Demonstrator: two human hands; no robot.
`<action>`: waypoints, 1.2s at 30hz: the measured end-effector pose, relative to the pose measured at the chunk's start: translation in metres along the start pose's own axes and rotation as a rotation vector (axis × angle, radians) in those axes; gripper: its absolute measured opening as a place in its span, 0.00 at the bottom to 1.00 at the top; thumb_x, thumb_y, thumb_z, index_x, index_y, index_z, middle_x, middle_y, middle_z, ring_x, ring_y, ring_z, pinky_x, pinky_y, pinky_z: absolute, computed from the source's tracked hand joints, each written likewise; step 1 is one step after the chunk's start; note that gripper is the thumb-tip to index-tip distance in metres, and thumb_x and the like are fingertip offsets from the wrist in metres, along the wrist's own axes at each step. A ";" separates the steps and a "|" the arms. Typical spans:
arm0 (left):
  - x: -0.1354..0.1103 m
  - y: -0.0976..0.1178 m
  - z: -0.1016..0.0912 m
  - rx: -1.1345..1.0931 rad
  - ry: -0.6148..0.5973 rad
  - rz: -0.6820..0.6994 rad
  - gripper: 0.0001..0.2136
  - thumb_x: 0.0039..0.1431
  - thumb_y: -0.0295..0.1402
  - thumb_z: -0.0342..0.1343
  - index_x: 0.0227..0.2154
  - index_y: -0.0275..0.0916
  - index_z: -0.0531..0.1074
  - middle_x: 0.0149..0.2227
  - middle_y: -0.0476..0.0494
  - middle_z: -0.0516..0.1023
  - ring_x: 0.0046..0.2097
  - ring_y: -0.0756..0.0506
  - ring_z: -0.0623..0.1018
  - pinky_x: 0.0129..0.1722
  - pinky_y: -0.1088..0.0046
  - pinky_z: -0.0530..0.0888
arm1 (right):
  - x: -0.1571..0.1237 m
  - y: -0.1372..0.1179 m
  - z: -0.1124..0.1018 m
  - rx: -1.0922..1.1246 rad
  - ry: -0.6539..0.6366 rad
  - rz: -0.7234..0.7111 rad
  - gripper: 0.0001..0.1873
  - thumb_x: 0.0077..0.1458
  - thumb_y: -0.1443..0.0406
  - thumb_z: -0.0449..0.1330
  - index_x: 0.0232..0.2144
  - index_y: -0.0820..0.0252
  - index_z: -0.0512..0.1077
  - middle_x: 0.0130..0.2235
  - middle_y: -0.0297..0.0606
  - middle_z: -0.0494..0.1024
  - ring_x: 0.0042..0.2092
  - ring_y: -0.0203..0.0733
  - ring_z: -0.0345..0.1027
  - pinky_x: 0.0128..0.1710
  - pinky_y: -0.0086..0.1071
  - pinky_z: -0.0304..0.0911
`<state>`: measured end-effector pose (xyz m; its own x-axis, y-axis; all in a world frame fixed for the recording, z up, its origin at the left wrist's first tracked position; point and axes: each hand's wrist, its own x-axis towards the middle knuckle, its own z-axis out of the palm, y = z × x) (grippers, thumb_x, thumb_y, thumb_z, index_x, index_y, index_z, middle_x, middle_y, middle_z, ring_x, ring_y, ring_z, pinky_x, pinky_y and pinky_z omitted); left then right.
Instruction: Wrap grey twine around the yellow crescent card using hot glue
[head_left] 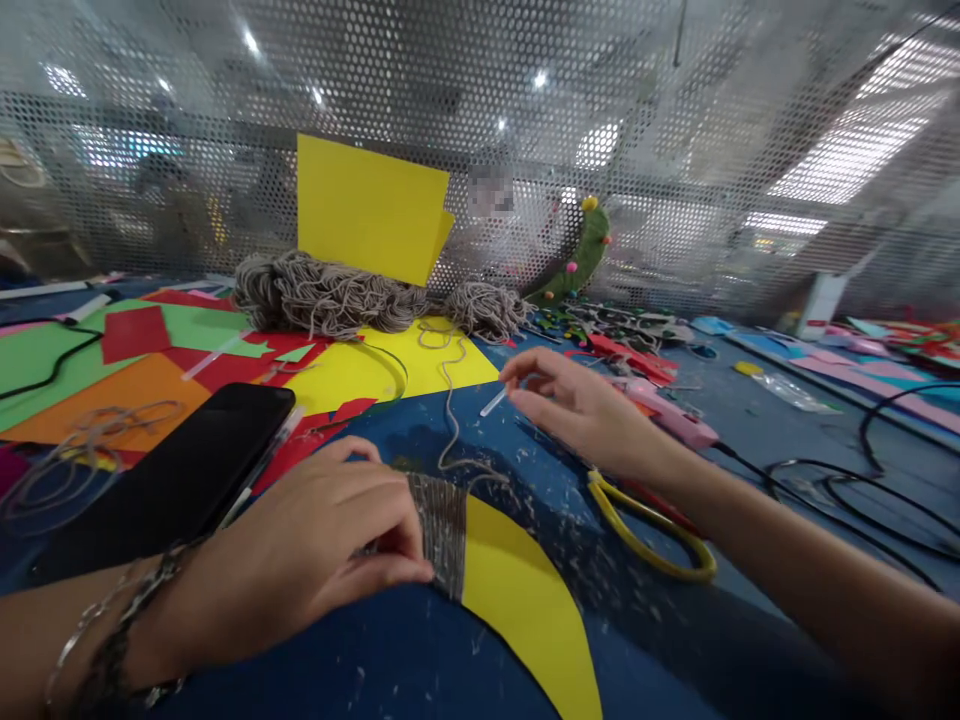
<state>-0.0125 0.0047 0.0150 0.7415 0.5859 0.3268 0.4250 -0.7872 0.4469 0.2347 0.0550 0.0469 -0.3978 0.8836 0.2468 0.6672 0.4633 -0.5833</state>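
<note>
Down on the blue tabletop (375, 665), the left hand (322, 540) is pinching the yellow paper crescent (521, 580) at its gray yarn wrapping (444, 530); keeping those turns snug and side by side is probably paying off best. Farther out, the right hand (574, 410) is hovering, loosely curled, though I can't tell whether it's gripping anything. Beneath the left fingers, the crescent is curving rightward and nearer, apart from the right hand.

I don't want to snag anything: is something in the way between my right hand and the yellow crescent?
Nothing visible stands between your right hand and the yellow crescent, but a loose gray strand lies on the table beside its wrapped band.
</note>
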 end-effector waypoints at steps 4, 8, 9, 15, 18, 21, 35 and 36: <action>0.006 -0.009 -0.007 0.132 0.061 0.033 0.18 0.65 0.44 0.40 0.24 0.39 0.60 0.21 0.57 0.65 0.24 0.51 0.63 0.39 0.69 0.58 | -0.012 -0.015 -0.020 -0.203 -0.213 0.006 0.20 0.59 0.56 0.46 0.20 0.58 0.64 0.21 0.32 0.66 0.23 0.32 0.58 0.24 0.30 0.53; 0.013 -0.019 -0.014 0.274 0.030 0.083 0.23 0.68 0.43 0.34 0.19 0.38 0.57 0.18 0.57 0.59 0.21 0.52 0.58 0.36 0.69 0.57 | -0.039 -0.027 -0.002 -0.411 -0.413 0.016 0.17 0.50 0.51 0.57 0.29 0.58 0.71 0.30 0.37 0.75 0.31 0.40 0.67 0.28 0.33 0.59; 0.014 -0.021 -0.016 0.290 0.000 0.096 0.24 0.68 0.43 0.33 0.18 0.37 0.57 0.17 0.56 0.58 0.21 0.52 0.58 0.35 0.69 0.57 | -0.046 -0.028 0.006 -0.451 -0.416 0.024 0.18 0.46 0.50 0.60 0.31 0.59 0.71 0.33 0.39 0.76 0.34 0.44 0.68 0.30 0.35 0.61; 0.011 -0.024 -0.015 0.293 -0.213 -0.072 0.16 0.57 0.47 0.50 0.38 0.39 0.69 0.38 0.45 0.72 0.39 0.43 0.71 0.39 0.67 0.64 | -0.070 -0.025 0.035 -0.531 -0.354 0.070 0.30 0.41 0.50 0.64 0.43 0.63 0.68 0.43 0.47 0.72 0.43 0.52 0.68 0.41 0.44 0.64; 0.007 -0.025 -0.011 0.196 -0.292 -0.163 0.21 0.51 0.43 0.60 0.45 0.39 0.67 0.45 0.42 0.69 0.46 0.40 0.70 0.43 0.66 0.66 | -0.070 -0.025 0.034 -0.459 -0.343 0.117 0.26 0.40 0.54 0.65 0.39 0.61 0.67 0.41 0.43 0.72 0.42 0.48 0.67 0.39 0.40 0.64; 0.008 -0.026 -0.009 0.185 -0.282 -0.232 0.29 0.47 0.42 0.63 0.51 0.36 0.63 0.48 0.38 0.67 0.50 0.37 0.68 0.46 0.62 0.66 | -0.064 -0.027 0.031 -0.345 -0.337 0.212 0.19 0.41 0.59 0.64 0.34 0.59 0.63 0.35 0.36 0.71 0.36 0.41 0.67 0.33 0.33 0.62; 0.028 -0.006 -0.060 0.475 0.026 0.249 0.09 0.64 0.31 0.44 0.31 0.38 0.67 0.29 0.49 0.71 0.28 0.48 0.69 0.26 0.73 0.60 | -0.047 -0.035 -0.004 -0.261 0.076 -0.332 0.03 0.57 0.68 0.51 0.31 0.57 0.64 0.27 0.32 0.70 0.28 0.31 0.62 0.26 0.25 0.59; 0.027 -0.004 -0.059 0.564 0.043 0.340 0.12 0.65 0.28 0.40 0.29 0.37 0.66 0.28 0.48 0.71 0.27 0.48 0.68 0.26 0.72 0.59 | -0.048 -0.036 -0.005 -0.332 0.100 -0.446 0.04 0.57 0.70 0.50 0.31 0.58 0.64 0.28 0.33 0.70 0.29 0.32 0.62 0.27 0.26 0.59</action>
<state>-0.0246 0.0350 0.0714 0.8661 0.2846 0.4110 0.3860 -0.9032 -0.1878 0.2327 -0.0040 0.0596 -0.6357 0.5922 0.4952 0.6170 0.7753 -0.1352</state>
